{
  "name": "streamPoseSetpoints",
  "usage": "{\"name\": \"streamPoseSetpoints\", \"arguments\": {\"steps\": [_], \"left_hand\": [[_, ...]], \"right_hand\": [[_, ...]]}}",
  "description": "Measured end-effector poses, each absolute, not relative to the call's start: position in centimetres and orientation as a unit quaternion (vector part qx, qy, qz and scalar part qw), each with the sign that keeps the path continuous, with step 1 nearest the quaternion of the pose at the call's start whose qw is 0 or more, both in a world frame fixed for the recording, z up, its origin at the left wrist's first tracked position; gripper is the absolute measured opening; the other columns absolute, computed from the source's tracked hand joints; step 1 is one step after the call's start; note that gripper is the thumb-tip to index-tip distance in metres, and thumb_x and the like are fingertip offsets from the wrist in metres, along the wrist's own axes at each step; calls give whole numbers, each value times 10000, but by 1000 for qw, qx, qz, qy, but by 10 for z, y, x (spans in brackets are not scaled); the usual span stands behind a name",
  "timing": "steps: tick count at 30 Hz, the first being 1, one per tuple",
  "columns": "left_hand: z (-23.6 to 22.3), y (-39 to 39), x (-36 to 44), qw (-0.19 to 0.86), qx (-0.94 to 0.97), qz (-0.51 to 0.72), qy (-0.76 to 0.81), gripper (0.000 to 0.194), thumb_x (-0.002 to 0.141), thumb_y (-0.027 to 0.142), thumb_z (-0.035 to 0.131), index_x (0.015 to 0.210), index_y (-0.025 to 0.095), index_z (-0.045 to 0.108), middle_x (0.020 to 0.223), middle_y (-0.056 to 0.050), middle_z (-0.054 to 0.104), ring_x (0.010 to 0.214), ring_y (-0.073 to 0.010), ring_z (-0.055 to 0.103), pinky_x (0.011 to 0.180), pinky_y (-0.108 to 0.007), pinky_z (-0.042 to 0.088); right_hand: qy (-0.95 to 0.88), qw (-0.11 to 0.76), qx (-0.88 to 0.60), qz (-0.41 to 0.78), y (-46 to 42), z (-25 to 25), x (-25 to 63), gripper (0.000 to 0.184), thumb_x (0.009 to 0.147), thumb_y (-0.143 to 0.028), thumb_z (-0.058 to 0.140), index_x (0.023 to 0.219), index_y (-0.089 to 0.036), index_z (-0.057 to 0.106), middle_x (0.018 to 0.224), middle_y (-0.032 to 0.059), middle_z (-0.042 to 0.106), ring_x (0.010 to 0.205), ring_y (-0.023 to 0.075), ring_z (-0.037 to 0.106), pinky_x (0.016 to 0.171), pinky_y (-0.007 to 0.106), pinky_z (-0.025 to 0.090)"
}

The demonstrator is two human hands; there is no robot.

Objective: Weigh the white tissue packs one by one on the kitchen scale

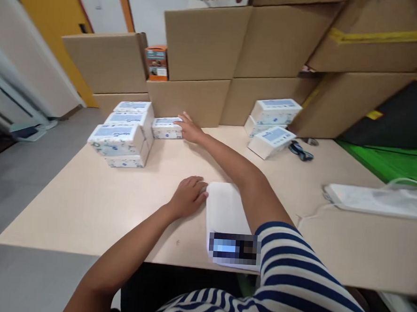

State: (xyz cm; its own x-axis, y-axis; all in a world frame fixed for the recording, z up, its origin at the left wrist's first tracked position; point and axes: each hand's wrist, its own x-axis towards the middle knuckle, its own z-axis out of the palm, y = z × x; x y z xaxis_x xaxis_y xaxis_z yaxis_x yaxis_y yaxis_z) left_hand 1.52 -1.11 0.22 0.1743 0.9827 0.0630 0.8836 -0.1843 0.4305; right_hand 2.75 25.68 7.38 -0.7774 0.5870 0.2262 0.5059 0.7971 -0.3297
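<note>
My right hand [191,128] reaches across the table, its fingers curled over the right end of a white tissue pack [166,129] with a blue label. That pack lies against the cardboard, beside a stack of similar tissue packs [119,139] on the left. My left hand [188,197] rests on the tabletop with fingers laid out, holding nothing. Its fingertips are at the left edge of a long white flat-topped object [223,206], whose kind I cannot make out. My right forearm covers part of this object, and a blurred-out patch hides its near end.
Cardboard boxes [204,47] form a wall along the table's [67,204] back. An orange box [156,63] sits among them. More tissue packs [276,113] stand at the back right, near a dark strap [300,151]. A white power strip [371,200] with cables lies on the right.
</note>
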Motion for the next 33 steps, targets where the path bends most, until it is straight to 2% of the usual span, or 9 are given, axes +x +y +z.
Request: {"name": "streamPoseSetpoints", "arguments": {"steps": [3,6,9,12,14,17,19,27,33], "left_hand": [[0,-5,12,139,760,165,614,428,1140,343,525,1516,225,694,1666,-130,644,1626,-334,542,1390,-593,430],[-1,-3,12,128,759,173,614,413,1135,335,523,1490,237,710,1646,-120,663,1612,-334,561,1373,-602,454],[-2,-2,13,121,751,185,622,400,1136,352,513,1458,255,730,1626,-108,679,1603,-337,569,1362,-608,460],[-2,-1,13,128,748,183,625,424,1129,363,507,1482,256,717,1632,-108,674,1603,-340,567,1367,-622,442],[-2,0,12,135,749,178,624,447,1130,373,488,1497,239,704,1641,-121,666,1606,-342,563,1364,-630,435],[-2,1,10,129,753,183,619,448,1123,391,477,1469,232,712,1630,-127,674,1589,-346,578,1350,-630,448],[-4,3,9,119,755,192,616,443,1115,409,478,1446,242,722,1620,-119,685,1570,-347,594,1342,-620,460],[-7,9,9,123,759,192,610,505,1122,470,433,1451,230,731,1627,-125,681,1568,-363,585,1333,-631,458],[-4,9,11,123,760,183,611,492,1121,440,445,1444,206,734,1637,-150,669,1570,-382,585,1340,-646,450]], "right_hand": [[-903,222,-347,118,274,76,101,589,1080,-168,583,1666,-223,621,1865,102,445,1782,313,306,1449,582,281],[-835,284,-457,117,299,79,201,508,1083,-281,620,1569,-160,707,1605,193,711,1523,408,630,1334,636,448],[-821,273,-487,118,320,86,289,425,1114,-404,617,1441,-180,771,1335,150,829,1260,311,748,1223,553,561],[-832,237,-486,127,327,84,332,363,1115,-467,704,1383,-227,755,1424,97,763,1248,242,740,1142,505,625],[-829,196,-508,129,321,77,335,447,1093,-489,746,1460,-236,711,1576,138,680,1397,312,695,1184,582,606],[-818,116,-547,137,301,68,320,742,1053,-708,669,1633,-249,613,1821,222,463,1680,522,424,1327,817,376],[-820,70,-548,150,284,70,308,974,968,-859,637,1716,-246,530,1897,203,345,1741,601,255,1350,872,266],[-884,-206,-409,91,225,125,274,1590,530,-804,1021,1854,-355,265,1945,108,246,1744,621,202,1333,815,384],[-866,-290,-395,98,213,140,277,1620,636,-669,1019,1886,-311,55,1978,123,-5,1785,506,234,1417,661,344]]}}
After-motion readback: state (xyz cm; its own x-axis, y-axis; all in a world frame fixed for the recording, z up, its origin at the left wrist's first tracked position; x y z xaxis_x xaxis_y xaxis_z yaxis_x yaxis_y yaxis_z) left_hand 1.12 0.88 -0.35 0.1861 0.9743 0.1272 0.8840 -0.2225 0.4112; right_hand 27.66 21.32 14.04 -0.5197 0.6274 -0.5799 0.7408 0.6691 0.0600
